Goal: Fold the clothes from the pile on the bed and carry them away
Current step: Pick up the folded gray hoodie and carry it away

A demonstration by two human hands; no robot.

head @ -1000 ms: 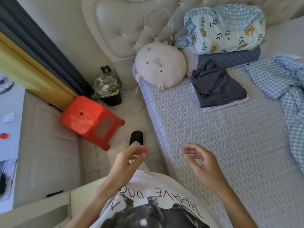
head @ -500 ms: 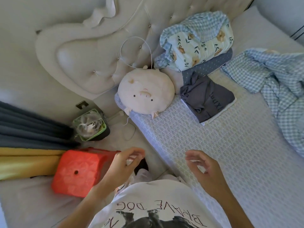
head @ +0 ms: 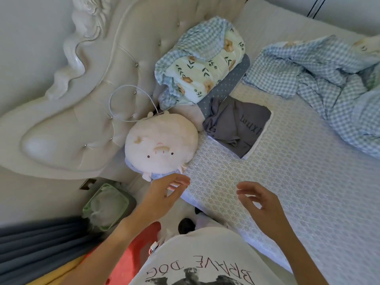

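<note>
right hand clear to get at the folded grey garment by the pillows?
Probably yes. The right hand hovers open, holding nothing, and only bare bed sheet lies between it and the grey garment.

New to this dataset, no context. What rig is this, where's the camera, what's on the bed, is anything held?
There is no robot here: a person works with two bare hands. The single picture comes from a wide-angle camera worn on the head, looking forward and down, so the white printed T-shirt at the bottom is the wearer's own. The left hand and right hand hang over the near edge of the pale patterned mattress, fingers loosely curled, holding nothing. On the bed lie a round cream pig plush cushion, a folded dark grey garment on something white, a rolled floral quilt and a crumpled blue checked cloth. Beside the bed stand a red plastic stool and a bin.
</note>
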